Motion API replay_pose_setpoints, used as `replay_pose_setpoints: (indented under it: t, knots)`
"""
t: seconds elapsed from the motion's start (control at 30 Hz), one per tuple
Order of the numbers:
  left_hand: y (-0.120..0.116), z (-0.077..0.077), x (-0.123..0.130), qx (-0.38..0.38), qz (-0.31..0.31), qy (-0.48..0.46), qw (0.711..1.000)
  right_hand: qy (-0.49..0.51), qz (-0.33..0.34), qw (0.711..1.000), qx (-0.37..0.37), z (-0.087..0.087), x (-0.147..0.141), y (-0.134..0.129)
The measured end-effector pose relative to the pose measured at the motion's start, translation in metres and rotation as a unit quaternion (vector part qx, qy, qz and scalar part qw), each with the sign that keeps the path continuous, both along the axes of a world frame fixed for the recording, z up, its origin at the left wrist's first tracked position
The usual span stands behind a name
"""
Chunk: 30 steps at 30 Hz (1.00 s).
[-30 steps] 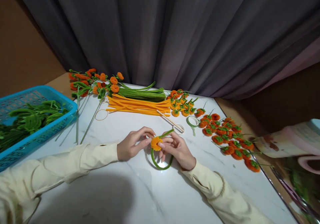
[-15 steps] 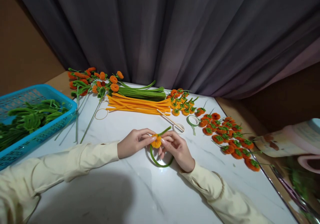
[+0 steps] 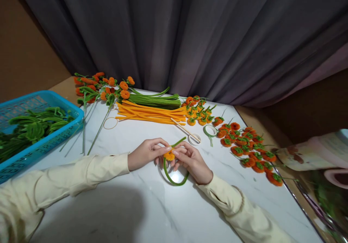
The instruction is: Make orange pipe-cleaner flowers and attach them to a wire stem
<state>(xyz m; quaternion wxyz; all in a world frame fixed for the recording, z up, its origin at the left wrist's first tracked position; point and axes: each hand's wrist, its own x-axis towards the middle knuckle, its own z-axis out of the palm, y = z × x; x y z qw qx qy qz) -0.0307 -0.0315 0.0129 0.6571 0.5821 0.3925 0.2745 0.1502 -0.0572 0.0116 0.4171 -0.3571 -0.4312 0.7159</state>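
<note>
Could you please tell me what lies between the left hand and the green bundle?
The head view shows white tabletop, then yellow-orange strips beside the green bundle.

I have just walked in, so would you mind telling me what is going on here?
A person's left hand and right hand together hold a yellow flower with a green strip, which sticks up above it and curves below. Beyond the hands lie yellow strips and green strips. Orange flowers lie to the right; a blue basket holds green pieces at the left.
</note>
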Motion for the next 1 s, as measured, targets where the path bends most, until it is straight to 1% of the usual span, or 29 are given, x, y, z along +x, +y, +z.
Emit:
replay_pose_setpoints:
  t: [0.1,0.17,0.23,0.33,0.37,0.47,0.6,0.7,0.77,0.9,1.0]
  knots:
    - [0.0,0.001,0.001,-0.036,-0.03,-0.037,0.998,0.006,-0.011,1.0,-0.002,-0.001,0.0,0.0]
    - [0.001,0.003,0.001,-0.063,-0.047,-0.048,0.996,-0.006,-0.022,1.0,0.011,0.0,-0.001,-0.001]
    - [0.004,0.006,-0.001,-0.082,-0.064,-0.043,0.994,-0.031,-0.055,0.997,0.037,0.002,-0.001,-0.002]
    - [0.009,0.009,-0.003,-0.091,-0.084,-0.025,0.992,-0.083,-0.105,0.987,0.087,0.006,0.001,-0.003]
    - [0.009,0.009,-0.004,-0.091,-0.087,-0.024,0.992,-0.104,-0.104,0.984,0.104,0.007,0.003,-0.002]
    - [0.009,0.01,-0.004,-0.089,-0.085,-0.048,0.991,-0.165,-0.069,0.973,0.149,0.011,0.008,-0.001]
    - [0.008,0.009,-0.003,-0.096,-0.093,-0.084,0.987,-0.191,-0.055,0.963,0.184,0.015,0.012,0.0]
    - [0.007,0.005,-0.003,-0.094,-0.101,-0.081,0.987,-0.188,-0.039,0.965,0.176,0.016,0.011,-0.001]
    - [0.007,0.002,-0.002,-0.089,-0.09,-0.083,0.989,-0.18,-0.032,0.97,0.163,0.015,0.011,-0.002]
    - [0.007,-0.003,-0.002,-0.087,-0.058,-0.091,0.99,-0.182,-0.048,0.967,0.171,0.013,0.007,-0.005]
    - [0.006,-0.003,-0.001,-0.084,-0.042,-0.099,0.991,-0.182,-0.063,0.965,0.179,0.012,0.004,-0.008]
